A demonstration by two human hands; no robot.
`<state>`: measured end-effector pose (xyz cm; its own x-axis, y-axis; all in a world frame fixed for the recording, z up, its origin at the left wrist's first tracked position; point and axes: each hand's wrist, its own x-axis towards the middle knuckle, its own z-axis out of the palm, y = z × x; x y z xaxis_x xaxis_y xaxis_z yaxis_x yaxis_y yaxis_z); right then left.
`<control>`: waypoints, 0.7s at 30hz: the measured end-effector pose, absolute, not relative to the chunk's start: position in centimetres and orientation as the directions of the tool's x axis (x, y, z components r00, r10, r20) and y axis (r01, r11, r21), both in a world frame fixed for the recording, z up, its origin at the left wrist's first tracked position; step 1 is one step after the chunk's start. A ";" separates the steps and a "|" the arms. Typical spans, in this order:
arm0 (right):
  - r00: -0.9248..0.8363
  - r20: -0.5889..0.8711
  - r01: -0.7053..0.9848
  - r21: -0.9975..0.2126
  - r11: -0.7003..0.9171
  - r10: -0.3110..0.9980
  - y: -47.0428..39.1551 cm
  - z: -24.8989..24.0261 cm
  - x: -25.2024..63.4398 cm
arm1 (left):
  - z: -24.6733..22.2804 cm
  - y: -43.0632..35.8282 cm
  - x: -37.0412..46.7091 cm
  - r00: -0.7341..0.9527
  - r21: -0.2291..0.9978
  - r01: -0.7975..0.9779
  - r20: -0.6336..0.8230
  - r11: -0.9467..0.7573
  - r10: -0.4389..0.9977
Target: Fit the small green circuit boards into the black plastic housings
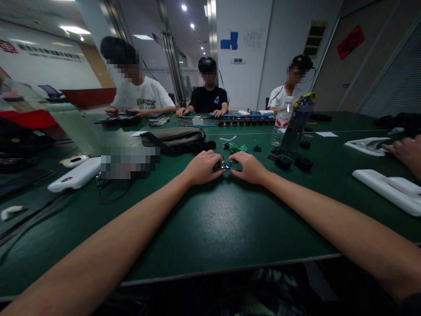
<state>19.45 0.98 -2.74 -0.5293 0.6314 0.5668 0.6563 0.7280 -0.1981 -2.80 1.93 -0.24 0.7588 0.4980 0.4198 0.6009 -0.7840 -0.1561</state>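
A small green circuit board with blue and silver parts is held between my two hands, low over the green table. My left hand pinches its left side, where a dark part also shows between thumb and fingers. On the right side, the thumb and fingers of my right hand are closed on the same board. Just beyond my hands lie more green circuit boards. Several black plastic pieces are to the right of my right hand.
Past the black pieces stand a clear bottle and a dark bottle. A grey-brown bag lies beyond my left hand. White devices sit at the right, a white power bank at the left. Three people sit opposite; another person's hand is at right.
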 end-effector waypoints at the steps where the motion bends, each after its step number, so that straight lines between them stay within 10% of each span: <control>1: -0.529 0.565 0.656 -0.201 0.728 0.633 1.0 -2.7 19.4 | -0.2 1.9 -2.8 0.758 -0.155 0.601 0.420 -0.784 0.499; 21: -0.527 0.576 0.653 -0.196 0.731 0.625 0.9 -2.7 19.4 | -0.3 2.0 -2.8 0.756 -0.141 0.604 0.413 -0.784 0.508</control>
<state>19.40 0.89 -2.71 -0.5268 0.6251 0.5760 0.6534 0.7312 -0.1960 -2.83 1.96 -0.27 0.7559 0.5083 0.4126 0.6044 -0.7841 -0.1413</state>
